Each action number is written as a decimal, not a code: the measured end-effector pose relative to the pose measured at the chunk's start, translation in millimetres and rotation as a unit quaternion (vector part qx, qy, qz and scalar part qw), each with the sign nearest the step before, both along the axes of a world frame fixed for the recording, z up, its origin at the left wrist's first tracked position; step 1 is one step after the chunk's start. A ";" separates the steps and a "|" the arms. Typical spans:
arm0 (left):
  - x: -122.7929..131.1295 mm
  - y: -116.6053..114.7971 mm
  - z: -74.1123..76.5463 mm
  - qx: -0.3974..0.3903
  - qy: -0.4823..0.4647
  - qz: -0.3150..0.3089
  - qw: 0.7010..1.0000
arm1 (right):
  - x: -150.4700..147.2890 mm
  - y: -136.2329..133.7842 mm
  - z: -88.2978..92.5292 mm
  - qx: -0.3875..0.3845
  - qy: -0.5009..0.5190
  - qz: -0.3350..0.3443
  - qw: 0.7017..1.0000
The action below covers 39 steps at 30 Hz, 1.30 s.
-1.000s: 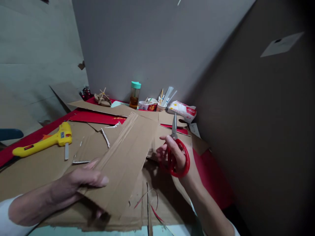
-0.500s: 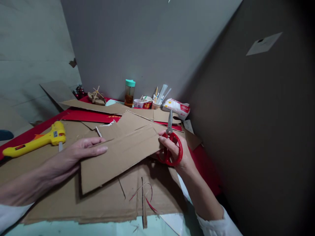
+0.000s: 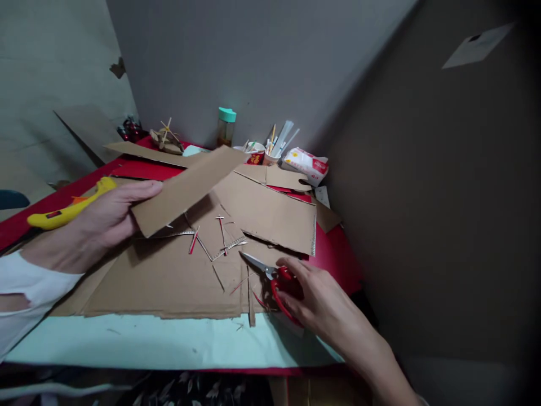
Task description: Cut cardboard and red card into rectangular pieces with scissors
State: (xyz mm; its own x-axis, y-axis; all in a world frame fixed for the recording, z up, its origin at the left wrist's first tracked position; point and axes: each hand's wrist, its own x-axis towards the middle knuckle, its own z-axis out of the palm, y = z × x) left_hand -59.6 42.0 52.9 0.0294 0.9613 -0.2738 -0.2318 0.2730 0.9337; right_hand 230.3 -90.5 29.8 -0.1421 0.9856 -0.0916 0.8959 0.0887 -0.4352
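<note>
Pale band of bench shows along the front edge; cardboard sheet covers the middle, thin scraps on it. Right hand, front-right corner, fingers curled on red scissors lying flat on the sheet, blades pointing left; left hand, left edge, pinches one end of cardboard strip, raised, hiding the sheet's rear-left part; yellow glue gun just behind that hand; rear edge: bottle, cups, tissue pack. Half a second earlier the scissors stood upright at the strip's end; now lowered, strip in left hand alone.
</note>
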 end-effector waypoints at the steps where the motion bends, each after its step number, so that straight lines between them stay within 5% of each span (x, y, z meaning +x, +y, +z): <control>1: 2.3 -1.9 -1.7 -0.004 0.000 -0.015 1.000 | 1.1 -3.8 -4.0 0.011 -0.032 0.000 0.999; 9: -0.7 -4.0 -16.6 0.020 -0.029 -0.078 0.996 | -1.0 0.4 -30.3 0.185 -0.213 -0.051 0.958; 15: 7.1 10.1 -46.1 0.054 -0.040 -0.123 0.990 | -58.1 32.0 -25.4 0.171 -0.131 0.135 0.967; 19: 7.6 21.9 -68.6 0.062 -0.024 -0.161 0.985 | -74.6 47.9 -31.1 0.123 -0.094 0.178 0.972; 26: -0.1 36.4 -89.0 0.069 -0.005 -0.170 0.983 | -73.3 -7.1 -41.4 0.093 -0.056 0.270 0.957; 30: 0.1 39.8 -96.1 0.083 -0.001 -0.161 0.983 | -80.6 -36.3 -65.6 0.218 -0.073 0.329 0.916; 36: 2.5 35.6 -98.2 0.093 0.013 -0.175 0.980 | -105.1 -27.5 -126.4 0.491 -0.049 0.225 0.840; 39: 4.3 34.8 -99.4 0.097 0.018 -0.182 0.978 | -99.9 -18.9 -126.8 0.512 -0.046 0.130 0.848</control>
State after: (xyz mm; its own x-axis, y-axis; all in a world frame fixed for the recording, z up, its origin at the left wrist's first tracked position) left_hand -55.3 76.8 -46.5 0.3729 0.9231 -0.0941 -0.1182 0.1479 0.9819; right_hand 130.4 -109.4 -97.0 -0.4056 0.4920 0.7703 0.8139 0.5780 0.0594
